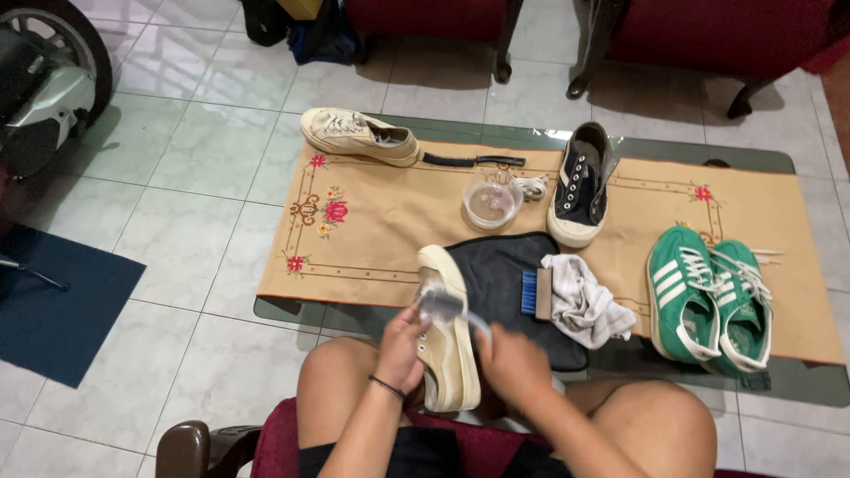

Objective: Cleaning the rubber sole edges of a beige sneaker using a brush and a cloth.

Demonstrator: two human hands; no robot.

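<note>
Canvas, rubber sole and little else: the beige sneaker (447, 341) looks light, soft in the upper and stiff only along its thick pale sole, so the sole edge and heel are judged the firm places to take it. In the head view it lies over the person's lap at the near edge of the black mat (513, 283), toe toward the mat. The left hand (403, 350) is wrapped around the sneaker's side and grasps it; the right hand (513, 363) sits just right of the sneaker, curled around something blurred and translucent (what it is cannot be told).

On the mat's right part lie a blue-bristled brush (534, 294) and a crumpled white rag (580, 301), touching each other. Beyond the mat stands a clear bowl (491, 199), likely slippery and easy to tip, with a black sneaker (580, 186) just right of it. A second beige sneaker (359, 135) rests far left of the mat; a green pair (708, 296) lies well right.

All this sits on an embroidered tan runner (390, 221) over a glass table (761, 159), whose hard near edge is close to the knees. Open room shows left of the mat.
</note>
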